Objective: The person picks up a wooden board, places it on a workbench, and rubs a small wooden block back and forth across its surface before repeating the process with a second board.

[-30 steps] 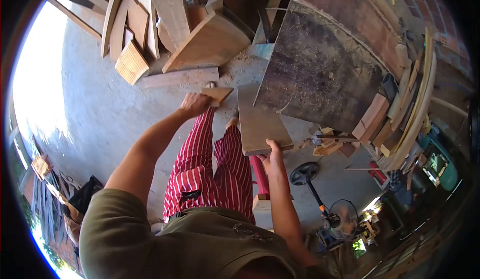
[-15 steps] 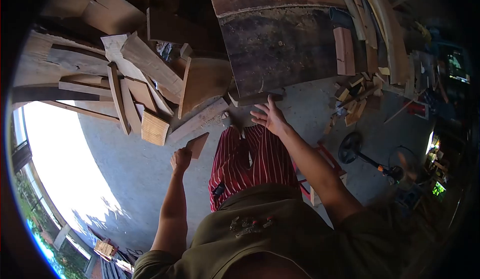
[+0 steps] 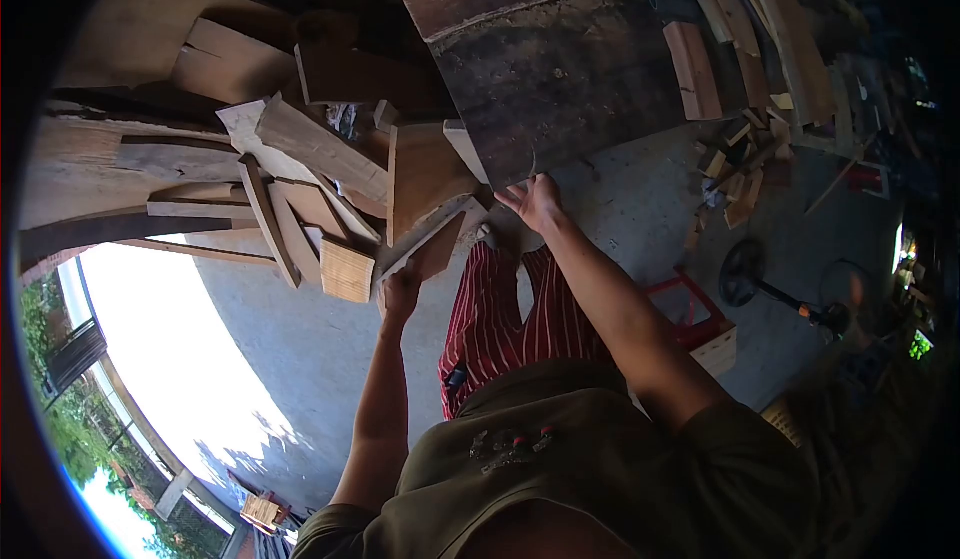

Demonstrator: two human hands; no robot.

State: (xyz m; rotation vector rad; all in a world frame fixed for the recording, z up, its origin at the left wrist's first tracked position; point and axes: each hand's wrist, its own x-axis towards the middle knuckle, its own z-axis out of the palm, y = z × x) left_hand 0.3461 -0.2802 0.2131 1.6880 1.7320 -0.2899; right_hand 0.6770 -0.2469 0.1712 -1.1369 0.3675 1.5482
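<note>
My left hand (image 3: pixel 400 294) is closed around the lower end of a flat brown wooden board (image 3: pixel 437 249), which tilts up and to the right beside the pile of wood pieces. My right hand (image 3: pixel 531 199) reaches to the near corner of a large dark wooden panel (image 3: pixel 560 84), with its fingers spread at the panel's edge. Whether those fingers grip the edge is unclear. Close by the board lies a light wooden block (image 3: pixel 347 270) at the pile's front.
Stacked planks (image 3: pixel 325 144) fill the upper left. A reddish block (image 3: pixel 692 71) lies on the panel's right side. Wood scraps (image 3: pixel 743 184), a red frame (image 3: pixel 690 309) and a black fan-like stand (image 3: pixel 742 271) are on the right. The grey floor (image 3: pixel 270 329) lies below the pile.
My left hand has moved up and right with the board, now close to the pile. My right hand has moved to the panel's corner. The view has shifted slightly.
</note>
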